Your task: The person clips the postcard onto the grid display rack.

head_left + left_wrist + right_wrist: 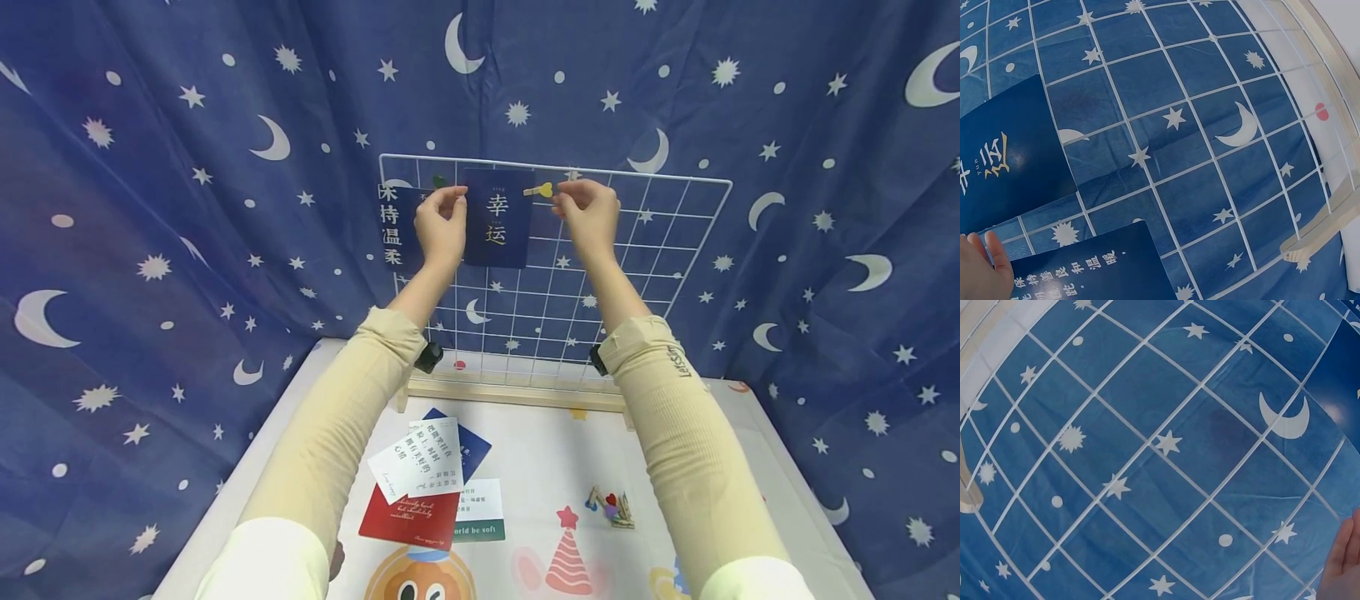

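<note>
In the head view a navy card [497,250] with white and gold characters stands upright against a white wire grid [637,271]. My left hand [441,229] pinches its left edge near the top. At the upper right edge sits a small wooden clothespin with a yellow heart [545,190]; my right hand [588,218] pinches its outer end. Another navy card [405,237] hangs on the grid to the left, partly behind my left hand. A green clip [439,181] shows above it. The left wrist view has both cards beside my fingertips [999,253].
The grid stands in a wooden base [517,394] on a white table. On the table lie a red card [408,521], white cards [420,462], a blue card [474,450] and several small clothespins [621,512]. A blue curtain with moons and stars [817,333] hangs behind.
</note>
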{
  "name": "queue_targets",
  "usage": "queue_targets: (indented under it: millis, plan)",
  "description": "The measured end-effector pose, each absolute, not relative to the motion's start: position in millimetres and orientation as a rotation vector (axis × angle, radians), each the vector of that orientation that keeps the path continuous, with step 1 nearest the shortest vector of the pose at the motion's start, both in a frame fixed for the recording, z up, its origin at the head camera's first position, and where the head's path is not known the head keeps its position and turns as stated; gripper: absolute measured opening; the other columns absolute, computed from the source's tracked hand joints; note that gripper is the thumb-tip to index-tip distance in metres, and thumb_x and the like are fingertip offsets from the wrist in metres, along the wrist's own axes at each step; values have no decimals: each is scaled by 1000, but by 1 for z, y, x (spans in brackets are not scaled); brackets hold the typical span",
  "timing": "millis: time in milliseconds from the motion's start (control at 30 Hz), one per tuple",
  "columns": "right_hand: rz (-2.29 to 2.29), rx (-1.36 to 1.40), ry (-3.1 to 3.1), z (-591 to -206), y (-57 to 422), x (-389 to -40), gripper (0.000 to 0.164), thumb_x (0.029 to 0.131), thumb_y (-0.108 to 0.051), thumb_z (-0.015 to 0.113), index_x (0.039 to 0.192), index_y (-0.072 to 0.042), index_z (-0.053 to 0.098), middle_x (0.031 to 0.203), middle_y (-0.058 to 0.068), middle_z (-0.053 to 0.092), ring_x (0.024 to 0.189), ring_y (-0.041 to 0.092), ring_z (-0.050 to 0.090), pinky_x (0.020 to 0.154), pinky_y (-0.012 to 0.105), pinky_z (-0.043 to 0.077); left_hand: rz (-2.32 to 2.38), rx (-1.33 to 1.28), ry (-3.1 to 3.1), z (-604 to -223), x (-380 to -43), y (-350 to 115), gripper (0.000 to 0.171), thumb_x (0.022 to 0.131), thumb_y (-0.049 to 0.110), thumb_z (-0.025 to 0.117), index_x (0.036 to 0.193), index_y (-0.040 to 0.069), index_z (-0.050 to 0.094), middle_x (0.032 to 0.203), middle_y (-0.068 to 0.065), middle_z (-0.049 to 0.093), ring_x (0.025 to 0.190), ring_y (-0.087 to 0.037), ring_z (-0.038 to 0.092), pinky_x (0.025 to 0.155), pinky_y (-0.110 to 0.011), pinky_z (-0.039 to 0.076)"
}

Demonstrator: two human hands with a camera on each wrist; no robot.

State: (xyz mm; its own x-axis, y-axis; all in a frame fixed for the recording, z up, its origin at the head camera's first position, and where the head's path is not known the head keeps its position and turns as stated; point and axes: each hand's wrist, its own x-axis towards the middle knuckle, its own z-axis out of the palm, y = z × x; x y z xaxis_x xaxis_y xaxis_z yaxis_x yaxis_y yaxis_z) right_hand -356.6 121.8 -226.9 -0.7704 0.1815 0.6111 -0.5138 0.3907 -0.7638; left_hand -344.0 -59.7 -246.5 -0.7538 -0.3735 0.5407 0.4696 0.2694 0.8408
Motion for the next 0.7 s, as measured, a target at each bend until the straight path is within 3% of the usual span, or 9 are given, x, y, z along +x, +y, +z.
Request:
queue_targets:
  millis: [400, 567, 700]
  plan:
    - [1435, 400, -2010, -230, 127, -347, 18, 90, -1, 57, 103, 9, 66, 100, 27, 68, 67, -9, 57, 69, 9, 51, -1595, -137, -1876, -256, -343, -65, 20, 92, 14, 60, 102, -2, 66, 104, -16, 68, 91, -25, 62, 81, -23, 49]
    - [1448, 426, -2007, -229, 127, -339, 19, 89, 0, 59, 103, 11, 64, 102, 29, 67, 68, -9, 57, 68, 8, 50, -1635, -141, -1878, -263, -342, -67, 19, 91, 14, 61, 101, -2, 67, 101, -17, 68, 79, -12, 57, 72, -13, 43]
    - [1431, 438, -2021, -240, 133, -347, 20, 89, -6, 63, 104, 7, 66, 104, 24, 68, 72, -10, 58, 73, 10, 52, -1676, -124, -1870, -271, -341, -69, 20, 91, 14, 62, 101, -1, 67, 101, -17, 67, 76, -5, 53, 70, -12, 42]
